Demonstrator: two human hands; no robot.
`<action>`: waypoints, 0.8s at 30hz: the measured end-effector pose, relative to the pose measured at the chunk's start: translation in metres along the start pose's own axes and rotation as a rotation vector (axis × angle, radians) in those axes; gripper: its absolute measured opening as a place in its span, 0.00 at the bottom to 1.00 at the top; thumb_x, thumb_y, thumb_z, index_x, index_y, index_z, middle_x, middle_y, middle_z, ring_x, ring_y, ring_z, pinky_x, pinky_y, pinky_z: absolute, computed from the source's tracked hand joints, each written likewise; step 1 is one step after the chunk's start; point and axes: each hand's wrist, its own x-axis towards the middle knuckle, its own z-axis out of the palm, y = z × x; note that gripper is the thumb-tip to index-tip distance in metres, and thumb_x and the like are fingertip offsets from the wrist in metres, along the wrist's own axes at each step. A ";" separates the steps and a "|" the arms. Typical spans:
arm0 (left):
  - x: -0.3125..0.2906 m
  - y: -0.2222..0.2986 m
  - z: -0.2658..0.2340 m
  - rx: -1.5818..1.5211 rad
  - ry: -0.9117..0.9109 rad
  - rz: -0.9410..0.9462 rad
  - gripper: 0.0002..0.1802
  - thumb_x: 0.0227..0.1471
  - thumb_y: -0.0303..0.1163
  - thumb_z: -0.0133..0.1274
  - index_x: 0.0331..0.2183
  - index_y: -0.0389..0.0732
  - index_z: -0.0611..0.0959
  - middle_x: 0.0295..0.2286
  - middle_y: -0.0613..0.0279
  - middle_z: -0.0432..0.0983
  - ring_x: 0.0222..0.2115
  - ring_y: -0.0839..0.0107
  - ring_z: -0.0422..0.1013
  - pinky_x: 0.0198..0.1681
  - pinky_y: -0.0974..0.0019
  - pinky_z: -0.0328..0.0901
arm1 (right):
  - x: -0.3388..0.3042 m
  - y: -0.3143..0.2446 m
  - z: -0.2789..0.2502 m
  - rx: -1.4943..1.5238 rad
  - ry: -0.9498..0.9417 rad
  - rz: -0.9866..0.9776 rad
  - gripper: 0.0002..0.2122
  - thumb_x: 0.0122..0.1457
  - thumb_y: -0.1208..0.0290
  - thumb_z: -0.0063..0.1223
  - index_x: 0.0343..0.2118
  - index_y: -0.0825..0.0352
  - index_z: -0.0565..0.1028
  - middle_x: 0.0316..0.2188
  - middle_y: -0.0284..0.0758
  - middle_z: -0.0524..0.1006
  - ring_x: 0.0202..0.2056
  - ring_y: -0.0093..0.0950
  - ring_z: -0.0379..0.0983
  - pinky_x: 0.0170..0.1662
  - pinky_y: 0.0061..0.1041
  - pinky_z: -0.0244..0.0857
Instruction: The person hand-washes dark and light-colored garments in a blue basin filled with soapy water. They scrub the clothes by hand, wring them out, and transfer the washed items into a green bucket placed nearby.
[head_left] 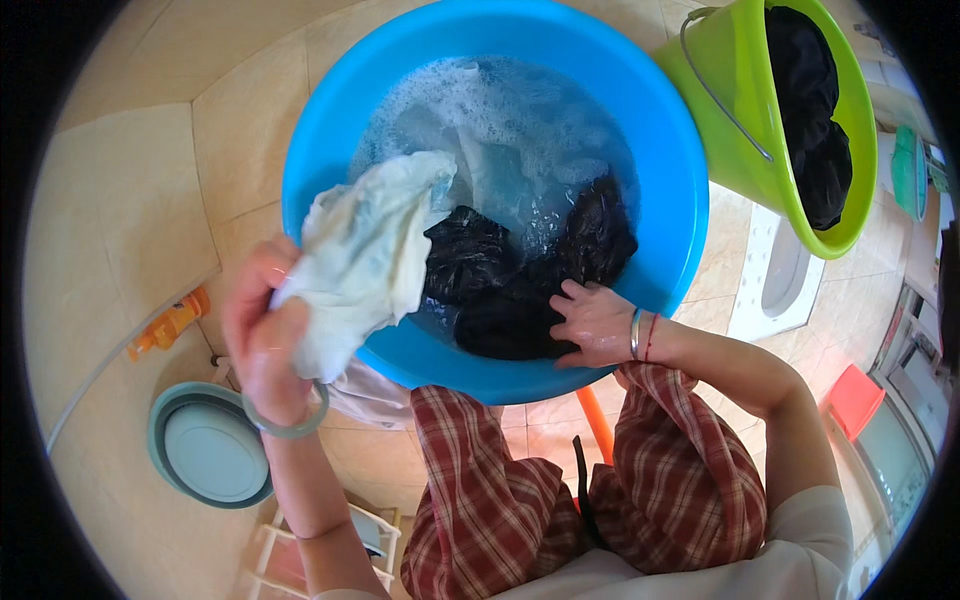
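Note:
My left hand (268, 345), a little blurred, is closed on a wet white cloth (365, 245) with pale blue-grey patches. It holds the cloth up over the left rim of a big round blue basin (665, 150). Soapy water (510, 105) fills the basin, with foam toward the far side. Dark wet clothing (510, 318) lies bunched in the near half of the water. On its right edge rests my right hand (600, 325), fingers apart and bent slightly over the fabric, just inside the near right rim. A pale piece of fabric (490, 170) shows under the water.
A tilted lime-green bucket (725, 100) with dark clothes (800, 90) stands right of the basin, beside a white squat toilet (790, 285). At left are an orange bottle (170, 322) and grey-green basins (215, 455). Pale fabric (370, 395) lies below the blue basin's near left rim.

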 end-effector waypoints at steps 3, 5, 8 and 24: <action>-0.006 -0.021 0.009 0.320 -0.118 -0.005 0.06 0.38 0.20 0.47 0.23 0.38 0.67 0.21 0.67 0.57 0.24 0.76 0.56 0.27 0.71 0.53 | -0.001 -0.002 0.001 0.084 -0.015 0.043 0.21 0.50 0.47 0.60 0.36 0.61 0.82 0.33 0.37 0.73 0.41 0.37 0.66 0.37 0.35 0.69; -0.013 -0.041 0.020 0.437 -0.263 -0.073 0.06 0.39 0.20 0.49 0.23 0.37 0.68 0.20 0.64 0.60 0.22 0.71 0.59 0.26 0.69 0.55 | -0.002 -0.003 0.003 0.074 -0.033 0.076 0.20 0.51 0.49 0.59 0.37 0.61 0.82 0.36 0.39 0.75 0.42 0.39 0.68 0.38 0.36 0.70; -0.018 -0.074 0.035 0.892 -0.561 0.010 0.05 0.40 0.27 0.56 0.23 0.40 0.74 0.23 0.60 0.72 0.27 0.55 0.70 0.30 0.58 0.63 | -0.003 -0.001 0.003 0.066 -0.034 0.086 0.16 0.53 0.53 0.57 0.37 0.61 0.81 0.35 0.40 0.77 0.42 0.40 0.72 0.38 0.37 0.71; 0.052 -0.153 0.083 1.244 -0.175 -0.247 0.52 0.44 0.35 0.63 0.65 0.63 0.54 0.63 0.45 0.50 0.62 0.44 0.53 0.61 0.44 0.54 | 0.122 0.088 -0.060 -0.052 0.526 0.379 0.32 0.53 0.68 0.60 0.62 0.49 0.60 0.66 0.40 0.52 0.60 0.50 0.59 0.60 0.50 0.57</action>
